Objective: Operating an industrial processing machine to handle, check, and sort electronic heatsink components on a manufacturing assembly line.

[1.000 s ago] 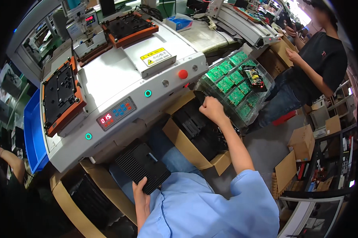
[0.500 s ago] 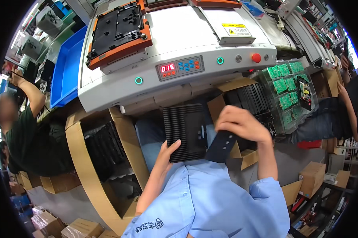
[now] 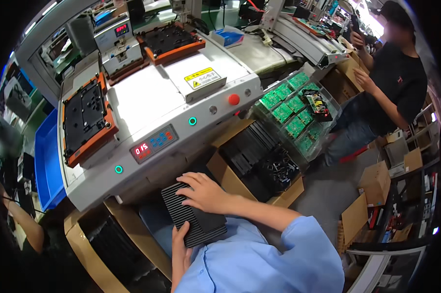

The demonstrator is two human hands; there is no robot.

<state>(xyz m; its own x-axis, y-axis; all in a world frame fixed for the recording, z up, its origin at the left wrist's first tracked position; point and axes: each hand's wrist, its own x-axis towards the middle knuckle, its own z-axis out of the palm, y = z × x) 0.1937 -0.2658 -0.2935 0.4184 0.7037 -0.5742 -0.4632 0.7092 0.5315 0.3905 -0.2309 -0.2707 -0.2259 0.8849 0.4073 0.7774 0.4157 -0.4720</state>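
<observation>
A black ribbed metal housing [image 3: 173, 198], shaped like a heat sink, is tilted over my lap, with fins showing on its left and lower parts. My left hand [image 3: 180, 242] is closed on its lower left edge, thumb on top of the fins. My right hand [image 3: 204, 193] lies across the upper part, fingers bent over it and a little apart. Beneath the right palm and wrist a smooth black area [image 3: 209, 220] covers part of the fins; I cannot tell whether it is a separate plate or part of the housing.
Ahead stands a white machine [image 3: 147, 97] with orange-edged black fixtures [image 3: 87, 119] and a red button [image 3: 234, 99]. Cardboard boxes with black parts [image 3: 249, 151] flank my lap. Green circuit boards [image 3: 282, 113] lie in clear trays at right. Another person [image 3: 401, 73] stands beyond.
The view has swung to the right. My right hand, which held a flat black plate with holes beside the housing, now lies over the housing. The housing has tilted; my left hand keeps its hold.
</observation>
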